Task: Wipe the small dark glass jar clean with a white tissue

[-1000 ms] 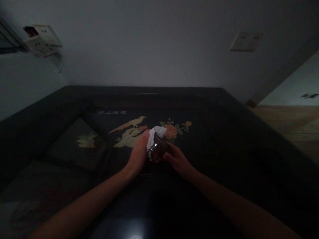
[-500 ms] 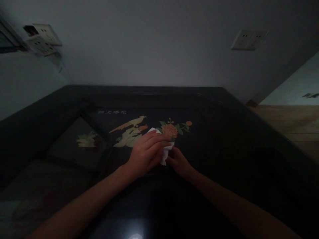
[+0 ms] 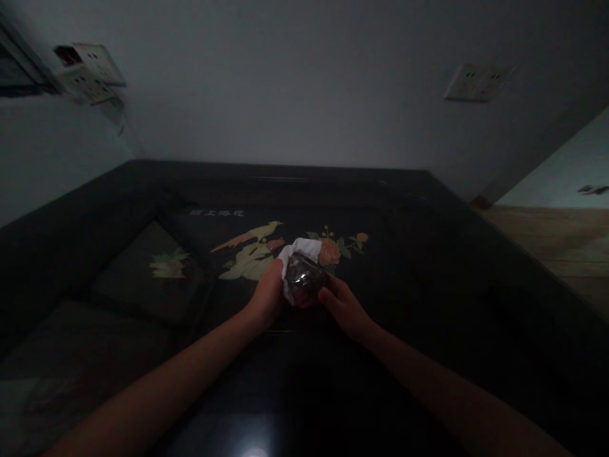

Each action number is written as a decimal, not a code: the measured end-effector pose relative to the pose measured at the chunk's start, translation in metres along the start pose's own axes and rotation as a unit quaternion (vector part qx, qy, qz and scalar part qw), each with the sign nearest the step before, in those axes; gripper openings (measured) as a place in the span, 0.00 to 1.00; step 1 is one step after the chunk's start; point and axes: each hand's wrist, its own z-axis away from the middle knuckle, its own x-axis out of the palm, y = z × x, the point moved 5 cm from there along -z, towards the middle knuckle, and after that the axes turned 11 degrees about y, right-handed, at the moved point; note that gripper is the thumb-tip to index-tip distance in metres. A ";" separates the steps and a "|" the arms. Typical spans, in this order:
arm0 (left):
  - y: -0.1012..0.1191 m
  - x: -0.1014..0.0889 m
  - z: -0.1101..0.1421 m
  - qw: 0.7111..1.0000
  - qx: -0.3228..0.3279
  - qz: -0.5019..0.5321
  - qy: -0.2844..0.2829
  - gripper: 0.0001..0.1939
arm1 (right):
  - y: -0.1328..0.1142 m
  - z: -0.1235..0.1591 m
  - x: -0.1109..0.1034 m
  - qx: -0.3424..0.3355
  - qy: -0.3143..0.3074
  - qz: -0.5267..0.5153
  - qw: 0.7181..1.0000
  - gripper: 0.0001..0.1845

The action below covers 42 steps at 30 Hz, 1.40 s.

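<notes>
A dark, shiny, rounded object [image 3: 304, 278], seemingly glassy and of a kind I cannot make out, is held between both hands above the black tabletop [image 3: 295, 374]. My right hand [image 3: 347, 311] grips its right side, thumb toward me. On the other side, my left hand [image 3: 267, 295] is closed round a crumpled white tissue [image 3: 307, 247], which wraps the object's left and far sides. Most of the left fingers are hidden behind the tissue and the object.
Inlaid in the tabletop are a bird picture [image 3: 250, 235] and an orange flower [image 3: 329, 252], with writing at their left. Wall sockets [image 3: 478, 82] are at the right and more sockets [image 3: 92, 73] at the left. Wooden floor [image 3: 552, 238] shows beyond the table's right edge.
My left hand has moved from over the object to its left side, taking the tissue along. The dark shiny object, covered before, now shows. My right hand stays about where it was.
</notes>
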 end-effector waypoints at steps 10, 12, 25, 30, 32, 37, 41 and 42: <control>0.012 0.010 0.017 0.999 -0.023 -0.022 -0.027 0.17 | 0.000 -0.002 0.006 0.014 -0.036 -0.018 0.999 0.35; 0.016 0.006 0.016 0.999 0.036 -0.035 -0.005 0.14 | 0.000 -0.001 0.006 0.016 -0.033 -0.018 0.999 0.36; 0.046 0.020 0.052 0.696 0.598 -0.378 -0.122 0.14 | -0.004 -0.002 0.001 -0.037 0.014 0.081 0.996 0.23; 0.045 0.027 0.059 0.595 0.665 -0.418 -0.172 0.13 | -0.004 -0.001 0.000 -0.033 0.033 0.101 0.994 0.17; 0.046 0.026 0.057 0.619 0.648 -0.410 -0.167 0.13 | -0.004 -0.002 -0.001 -0.038 0.044 0.097 0.994 0.16; 0.046 0.017 0.040 0.762 0.534 -0.346 -0.118 0.16 | -0.002 -0.002 -0.001 -0.006 0.024 0.065 0.998 0.25; 0.032 0.002 0.016 0.903 0.344 -0.252 -0.048 0.20 | 0.000 0.000 -0.001 0.027 0.008 0.032 0.999 0.32; 0.027 -0.001 0.011 0.931 0.291 -0.220 -0.030 0.20 | 0.000 0.000 0.000 0.029 0.006 0.032 0.999 0.33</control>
